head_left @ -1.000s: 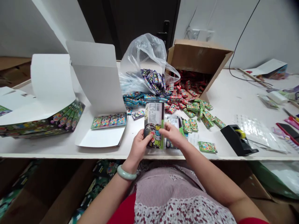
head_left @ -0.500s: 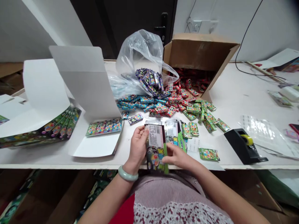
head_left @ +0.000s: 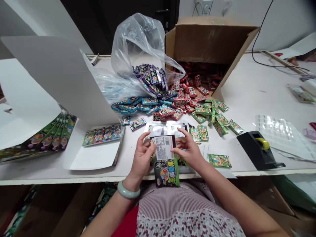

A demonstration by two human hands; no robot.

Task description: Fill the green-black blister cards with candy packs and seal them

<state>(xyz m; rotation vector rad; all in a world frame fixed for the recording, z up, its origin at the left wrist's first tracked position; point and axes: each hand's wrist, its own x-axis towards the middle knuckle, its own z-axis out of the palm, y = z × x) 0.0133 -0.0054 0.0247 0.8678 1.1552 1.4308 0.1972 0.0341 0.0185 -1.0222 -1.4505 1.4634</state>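
Both my hands hold a flat printed packet (head_left: 165, 161) upright over the table's front edge, its white barcode label facing me. My left hand (head_left: 141, 159) grips its left edge, and a pale green bangle (head_left: 128, 190) circles that wrist. My right hand (head_left: 187, 153) pinches the right edge. Under the hands lie more flat packets (head_left: 168, 128) with silver-white backs. Small green candy packets (head_left: 195, 135) lie to the right of them. A white card display box (head_left: 98, 158) holds a row of colourful packets (head_left: 102, 135).
A tipped cardboard carton (head_left: 209, 41) spills red packets, and a clear plastic bag (head_left: 138, 42) spills purple ones. Blue packets (head_left: 130, 107) lie in front. A black tape dispenser (head_left: 256, 148) and a clear sheet (head_left: 278, 133) stand right. Stacked green boxes (head_left: 49, 135) sit left.
The view has tilted down, so the table sits higher in the frame. My hands have spread apart along the packet's edges, and the packet has dropped slightly toward me.
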